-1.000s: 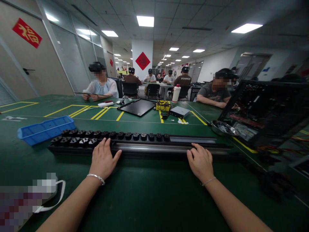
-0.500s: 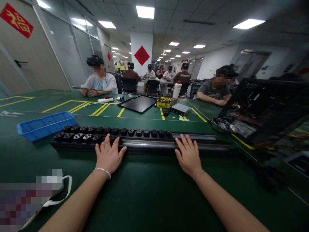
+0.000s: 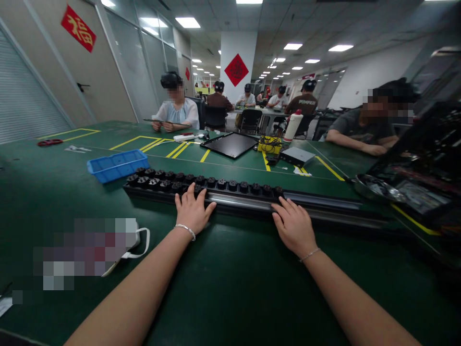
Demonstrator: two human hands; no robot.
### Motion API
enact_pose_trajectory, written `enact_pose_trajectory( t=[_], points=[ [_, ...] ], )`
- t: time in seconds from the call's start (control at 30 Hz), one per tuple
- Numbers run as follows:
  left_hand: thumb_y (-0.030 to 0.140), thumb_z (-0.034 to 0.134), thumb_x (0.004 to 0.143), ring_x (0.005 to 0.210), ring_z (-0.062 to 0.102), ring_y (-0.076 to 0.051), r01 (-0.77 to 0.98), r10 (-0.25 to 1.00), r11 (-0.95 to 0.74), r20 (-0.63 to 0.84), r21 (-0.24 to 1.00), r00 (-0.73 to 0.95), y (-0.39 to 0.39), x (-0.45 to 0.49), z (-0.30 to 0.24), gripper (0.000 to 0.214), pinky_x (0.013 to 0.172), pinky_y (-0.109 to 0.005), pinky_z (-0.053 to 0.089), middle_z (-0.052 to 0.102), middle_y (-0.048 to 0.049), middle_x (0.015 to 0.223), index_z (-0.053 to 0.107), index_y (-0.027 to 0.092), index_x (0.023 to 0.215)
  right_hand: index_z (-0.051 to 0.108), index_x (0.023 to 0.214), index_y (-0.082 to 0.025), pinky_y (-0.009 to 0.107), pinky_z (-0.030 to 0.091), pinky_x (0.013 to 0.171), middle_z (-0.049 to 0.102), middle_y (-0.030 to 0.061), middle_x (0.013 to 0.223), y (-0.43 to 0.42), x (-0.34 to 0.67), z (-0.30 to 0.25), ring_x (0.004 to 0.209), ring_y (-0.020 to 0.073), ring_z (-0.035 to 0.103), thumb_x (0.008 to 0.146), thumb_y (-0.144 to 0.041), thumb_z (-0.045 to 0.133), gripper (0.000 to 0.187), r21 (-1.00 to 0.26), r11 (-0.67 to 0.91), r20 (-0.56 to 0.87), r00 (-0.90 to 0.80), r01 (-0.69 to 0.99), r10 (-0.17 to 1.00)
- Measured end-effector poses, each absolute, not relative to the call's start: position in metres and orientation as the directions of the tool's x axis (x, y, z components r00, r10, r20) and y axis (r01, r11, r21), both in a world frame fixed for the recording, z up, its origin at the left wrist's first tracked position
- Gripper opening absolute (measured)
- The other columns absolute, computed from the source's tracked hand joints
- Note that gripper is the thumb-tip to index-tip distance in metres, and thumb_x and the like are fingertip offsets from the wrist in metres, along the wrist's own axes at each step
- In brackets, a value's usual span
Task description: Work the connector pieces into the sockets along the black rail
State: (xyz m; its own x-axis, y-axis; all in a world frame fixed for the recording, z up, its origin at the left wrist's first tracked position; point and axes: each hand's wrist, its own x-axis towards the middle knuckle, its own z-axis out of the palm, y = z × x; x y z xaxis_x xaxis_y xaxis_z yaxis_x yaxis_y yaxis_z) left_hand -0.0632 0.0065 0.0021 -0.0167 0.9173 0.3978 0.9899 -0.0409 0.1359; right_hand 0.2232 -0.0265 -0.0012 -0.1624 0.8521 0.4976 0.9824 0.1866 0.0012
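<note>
A long black double-channel rail [image 3: 245,201] lies across the green table, with two rows of small black round-topped pieces [image 3: 222,184] seated in it. The back row runs farther right than the front row. My left hand [image 3: 192,212] rests, fingers spread, on the front channel at the right end of the front row, partly covering the last pieces. Farther right, my right hand [image 3: 296,228] lies on the rail with outstretched fingers, its tips near the end of the back row. Neither hand grasps anything. The rail's right end is dark and hard to make out.
A blue plastic bin [image 3: 117,166] touches or nearly touches the rail's left end. Beyond are a black flat panel [image 3: 232,145], a grey box [image 3: 297,156] and a white bottle [image 3: 293,126]. A metal bowl [image 3: 378,187] stands right. Co-workers sit across the table.
The view has swung left, so everything appears farther right. My right hand has slid a little left along the rail, closer to my left hand, which stays by the front row's end.
</note>
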Motion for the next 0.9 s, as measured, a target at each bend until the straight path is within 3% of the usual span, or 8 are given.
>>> enact_pose_trajectory(
  t=[0.9],
  points=[
    [0.057, 0.042, 0.081, 0.12, 0.042, -0.032, 0.989, 0.902, -0.072, 0.432, 0.126, 0.011, 0.0121, -0.0712, 0.0019, 0.055, 0.106, -0.054, 0.02, 0.035, -0.0132, 0.138, 0.055, 0.023, 0.122, 0.058, 0.115, -0.022, 0.045, 0.028, 0.102, 0.049, 0.0073, 0.134, -0.0283, 0.2239, -0.0038, 0.125, 0.0251, 0.039, 0.088, -0.036, 0.037, 0.037, 0.01, 0.182, 0.494, -0.163, 0.983, 0.854]
  ],
)
